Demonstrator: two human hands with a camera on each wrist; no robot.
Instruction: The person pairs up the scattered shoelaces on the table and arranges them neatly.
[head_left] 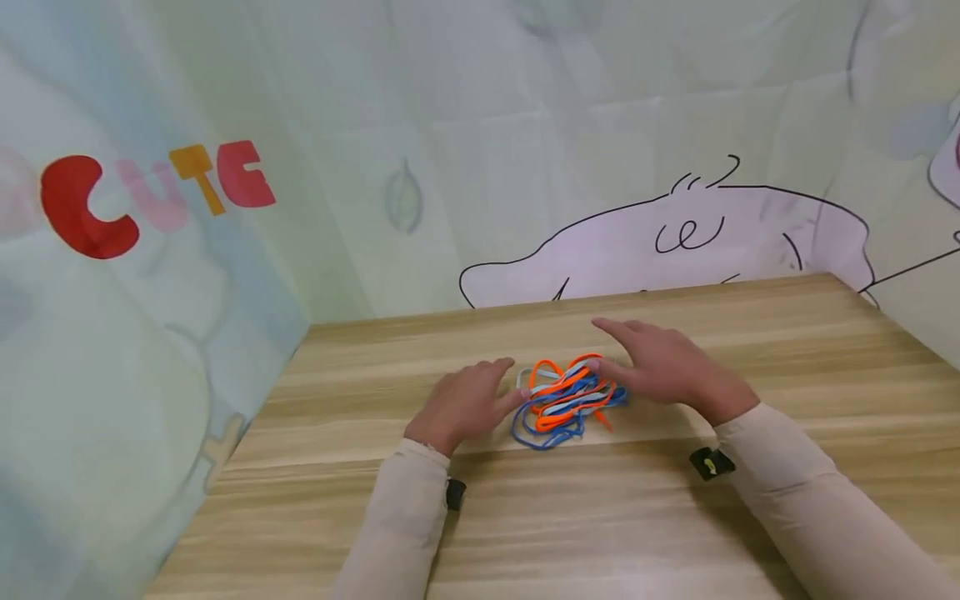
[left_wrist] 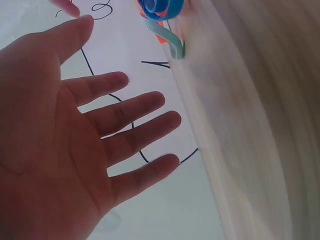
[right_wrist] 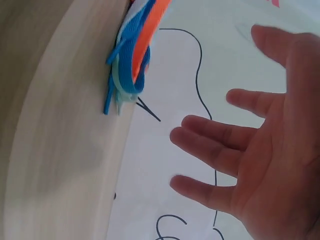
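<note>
Bundle of cords (head_left: 573,402), apparently laces: cropped by the upper edge in both wrist views; strand count indeterminable. Left sleeve (head_left: 397,525): truncated at the head view's lower edge. Wall drawing (head_left: 607,248): lower part hidden behind the tabletop (head_left: 360,392).

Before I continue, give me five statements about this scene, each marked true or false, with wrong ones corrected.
1. The loose pile of flat orange, blue and pale laces lies on the wood-grain table. True.
2. The person's bare left grip has its fingers extended. True.
3. The bare right grip pinches a lace. False: its fingers are spread and hold nothing.
4. Both sleeves are black. False: they are beige.
5. In the head view, the pile sits between the grips. True.
</note>
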